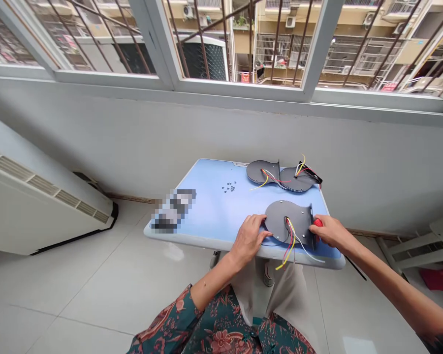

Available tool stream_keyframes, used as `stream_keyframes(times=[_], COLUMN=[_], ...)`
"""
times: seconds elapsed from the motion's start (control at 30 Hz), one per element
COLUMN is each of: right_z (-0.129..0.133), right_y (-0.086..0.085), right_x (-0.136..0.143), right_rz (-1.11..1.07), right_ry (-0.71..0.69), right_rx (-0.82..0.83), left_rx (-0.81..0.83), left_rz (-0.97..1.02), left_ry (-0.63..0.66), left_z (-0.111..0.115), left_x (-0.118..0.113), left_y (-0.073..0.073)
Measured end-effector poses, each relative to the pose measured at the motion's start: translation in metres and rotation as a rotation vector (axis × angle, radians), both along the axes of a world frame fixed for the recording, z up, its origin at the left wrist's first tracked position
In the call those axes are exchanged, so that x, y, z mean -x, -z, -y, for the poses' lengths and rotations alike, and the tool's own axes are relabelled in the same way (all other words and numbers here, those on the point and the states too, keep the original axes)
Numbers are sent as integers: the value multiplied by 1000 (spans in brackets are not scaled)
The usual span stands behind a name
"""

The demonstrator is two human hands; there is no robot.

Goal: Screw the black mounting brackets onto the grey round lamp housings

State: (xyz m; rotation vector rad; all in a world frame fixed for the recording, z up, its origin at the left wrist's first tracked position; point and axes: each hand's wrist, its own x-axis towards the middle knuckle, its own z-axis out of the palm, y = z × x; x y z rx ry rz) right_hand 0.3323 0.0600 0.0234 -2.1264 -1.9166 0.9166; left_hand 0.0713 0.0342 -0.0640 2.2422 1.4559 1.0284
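Observation:
A round dark grey plate (276,221) with an upright flange and red, yellow and white wires lies at the near right of the blue table. My left hand (248,237) grips its left rim between thumb and fingers. At the flange on the right is my right hand (327,230), its fingers closed around a small red object (318,223), which they partly cover. Two similar plates, one on the left (258,172) and one on the right (297,181), rest behind with loose wires. Several small dark screws (230,187) are scattered near the table's middle.
The small blue table (206,216) stands before a white wall and barred windows. A blurred dark item (175,211) lies at its left edge. A white appliance (47,187) stands at the far left, and a white rack (421,246) at the right.

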Motion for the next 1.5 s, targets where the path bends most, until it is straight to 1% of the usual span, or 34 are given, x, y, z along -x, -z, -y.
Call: stream_keyframes(times=[0.03, 0.07, 0.1, 0.13, 0.2, 0.27, 0.33, 0.37, 0.43, 0.53, 0.6, 0.73, 0.83, 0.93, 1.0, 1.07, 1.13, 1.27, 1.37, 1.43, 1.5], right_z=[4, 9, 15, 22, 35, 48, 56, 59, 63, 65, 67, 64, 56, 50, 49, 47, 46, 42, 34, 24, 14], right_y=[3, 6, 9, 11, 13, 9, 2, -3, -14, -29, -38, -51, -59, -64, -65, -62, -59, -54, -51, -43, -32], right_x=[0, 1, 2, 3, 7, 13, 17, 19, 21, 19, 18, 12, 6, 0, -2, -2, 0, 4, 2, -4, -12], right_rz=[-49, -147, -266, -373, -517, -576, -621, -648, -708, -779, -812, -870, -907, -919, -917, -911, -904, -867, -717, -498, -245], right_ry=[36, 120, 179, 214, 238, 234, 228, 223, 210, 189, 175, 141, 156, 193, 190, 188, 184, 172, 180, 186, 198], right_rx=[54, 132, 192, 245, 330, 403, 445, 453, 454, 426, 407, 373, 297, 227, 224, 234, 252, 244, 126, 4, -117], left_rx=[24, 52, 83, 112, 157, 186, 230, 252, 275, 310, 330, 332, 310, 275, 248, 235, 243, 286, 299, 300, 301], left_rz=[-2, -5, -8, -14, -41, -108, -197, -243, -291, -341, -369, -396, -411, -402, -388, -387, -405, -451, -476, -486, -492], left_ry=[19, 20, -5, -58, -233, -433, -557, -589, -601, -584, -577, -548, -527, -525, -525, -517, -505, -487, -480, -479, -475], left_z=[-11, -23, -35, -47, -71, -95, -119, -130, -150, -169, -174, -173, -173, -176, -179, -183, -187, -195, -200, -202, -204], left_x=[4, 8, 13, 19, 34, 53, 71, 79, 89, 92, 89, 83, 84, 91, 95, 98, 97, 88, 85, 83, 80], left_y=[-3, -7, -12, -17, -28, -41, -53, -57, -63, -61, -56, -49, -50, -57, -62, -64, -62, -51, -47, -47, -48])
